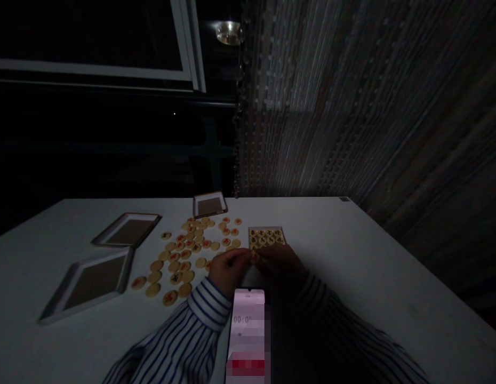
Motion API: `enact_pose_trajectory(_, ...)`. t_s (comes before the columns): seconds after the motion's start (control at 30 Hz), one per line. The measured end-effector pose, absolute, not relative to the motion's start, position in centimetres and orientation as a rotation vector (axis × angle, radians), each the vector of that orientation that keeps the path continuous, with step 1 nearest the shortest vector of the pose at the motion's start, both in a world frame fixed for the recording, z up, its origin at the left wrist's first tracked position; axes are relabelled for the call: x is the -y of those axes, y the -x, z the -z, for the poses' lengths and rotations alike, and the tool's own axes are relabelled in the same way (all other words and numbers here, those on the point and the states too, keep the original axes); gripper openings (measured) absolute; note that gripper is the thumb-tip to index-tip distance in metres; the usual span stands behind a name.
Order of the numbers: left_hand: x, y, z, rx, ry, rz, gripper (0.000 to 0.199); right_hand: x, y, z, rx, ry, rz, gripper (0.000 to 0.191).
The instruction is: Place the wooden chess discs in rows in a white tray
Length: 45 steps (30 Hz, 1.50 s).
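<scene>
A round xiangqi piece with a red character (255, 257) sits between the fingertips of my two hands, at the near edge of a small box. My left hand (229, 269) comes in from the left, fingers closed against the piece. From the other side my right hand (283, 264), in dim light, has its fingers curled to it and covers the near part of the box (285, 232). Rows of black-lettered xiangqi pieces (266, 240) lie face up in that box. To the left, many loose xiangqi pieces (185, 255) are scattered, some red-lettered, some blank side up.
Two open trays (128, 272) (96, 242) lie on the left of the white table (352, 277); a smaller open tray (195, 207) is at the back. A lit phone (248, 314) showing a timer stands below my hands. A string curtain (312, 106) hangs behind the table.
</scene>
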State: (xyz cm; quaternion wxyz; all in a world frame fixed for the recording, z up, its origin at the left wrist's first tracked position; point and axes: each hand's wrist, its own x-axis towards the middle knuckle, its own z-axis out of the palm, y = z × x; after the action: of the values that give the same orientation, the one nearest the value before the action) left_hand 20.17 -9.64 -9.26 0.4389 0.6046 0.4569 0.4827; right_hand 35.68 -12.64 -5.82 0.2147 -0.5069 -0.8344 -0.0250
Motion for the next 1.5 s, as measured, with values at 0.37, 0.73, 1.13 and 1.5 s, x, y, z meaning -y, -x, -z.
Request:
enact_pose_trajectory(0.37, 9.9, -20.5, 9.2, -1.110, -1.467, -1.223, 0.019, 12.3, -36.1, 6.3, 2.310, 1.380, 0.146, 0.028)
enact_pose_trajectory(0.73, 9.9, -20.4, 9.4, -1.156, -1.692, -1.209, 0.021, 11.9, -37.0, 6.4, 2.283, 1.502, 0.162, 0.027)
enact_pose_trajectory(1.13, 9.3, -19.6, 10.4, -1.260, -2.325, -1.102, 0.020, 10.4, -39.9, 8.4, 2.175, 1.533, 0.122, 0.027)
enact_pose_trajectory(1.5, 9.3, -19.5, 10.3, -1.274, -2.387, -1.017, 0.022, 10.1, -39.9, 9.0, 2.234, 1.557, 0.044, 0.025)
